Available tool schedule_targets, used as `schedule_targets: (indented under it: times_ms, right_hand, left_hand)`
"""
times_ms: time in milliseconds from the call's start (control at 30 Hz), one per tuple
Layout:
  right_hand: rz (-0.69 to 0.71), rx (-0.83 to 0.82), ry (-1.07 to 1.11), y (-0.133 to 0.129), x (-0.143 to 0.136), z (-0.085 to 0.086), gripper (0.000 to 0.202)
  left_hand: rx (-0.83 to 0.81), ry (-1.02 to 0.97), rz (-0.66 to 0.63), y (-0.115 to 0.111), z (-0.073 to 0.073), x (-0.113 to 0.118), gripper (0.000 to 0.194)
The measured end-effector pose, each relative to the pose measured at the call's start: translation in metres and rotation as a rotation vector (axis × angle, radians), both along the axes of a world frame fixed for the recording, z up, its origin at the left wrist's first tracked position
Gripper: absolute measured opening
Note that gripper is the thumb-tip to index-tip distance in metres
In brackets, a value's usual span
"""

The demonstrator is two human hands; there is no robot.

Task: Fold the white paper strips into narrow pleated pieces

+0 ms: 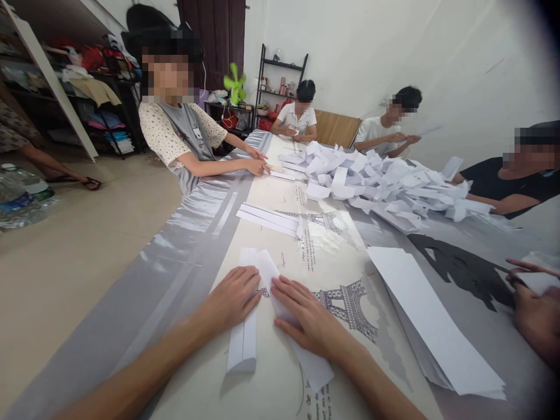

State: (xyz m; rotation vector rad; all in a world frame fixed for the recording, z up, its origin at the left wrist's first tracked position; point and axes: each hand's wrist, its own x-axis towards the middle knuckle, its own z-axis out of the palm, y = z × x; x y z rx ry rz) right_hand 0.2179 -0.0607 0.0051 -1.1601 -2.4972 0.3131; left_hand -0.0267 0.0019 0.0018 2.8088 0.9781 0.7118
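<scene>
My left hand (234,294) lies palm down with its fingers stretched over a folded white paper strip (242,350). The strip's near end stands slightly raised, and a crease runs along it. Beside it, my right hand (306,315) rests across a second white paper strip (317,370) that slants from upper left to lower right. Its fingers are extended and the thumb is apart; the paper's middle is hidden under the hand. The far ends of the two strips nearly touch. Both lie on the printed tablecloth (196,373).
Folded strips (269,220) lie ahead. A stack of white paper sheets (433,321) lies to my right, with a heap of folded paper (376,181) beyond. Several people sit or stand around the table; one person's hand (536,303) holds paper at the right edge.
</scene>
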Motion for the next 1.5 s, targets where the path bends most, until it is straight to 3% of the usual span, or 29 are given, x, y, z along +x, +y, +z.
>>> schedule_targets:
  times_ms: [433, 633, 867, 1500]
  right_hand:
    - [-0.023, -0.015, -0.044, 0.001, -0.006, 0.003, 0.055]
    - [-0.024, -0.028, -0.031, 0.001, -0.006, 0.003, 0.054]
    - [-0.021, -0.020, -0.002, 0.002, -0.005, 0.002, 0.056]
    - [-0.014, -0.032, -0.028, 0.001, -0.005, 0.001, 0.059]
  left_hand:
    - [0.013, 0.023, 0.002, -0.001, 0.001, 0.001, 0.020]
    - [0.005, 0.041, 0.059, -0.001, -0.003, 0.003, 0.038]
    - [0.040, 0.073, 0.068, 0.003, -0.014, 0.003, 0.046]
    - [0.128, 0.135, 0.057, 0.002, -0.015, 0.004, 0.050]
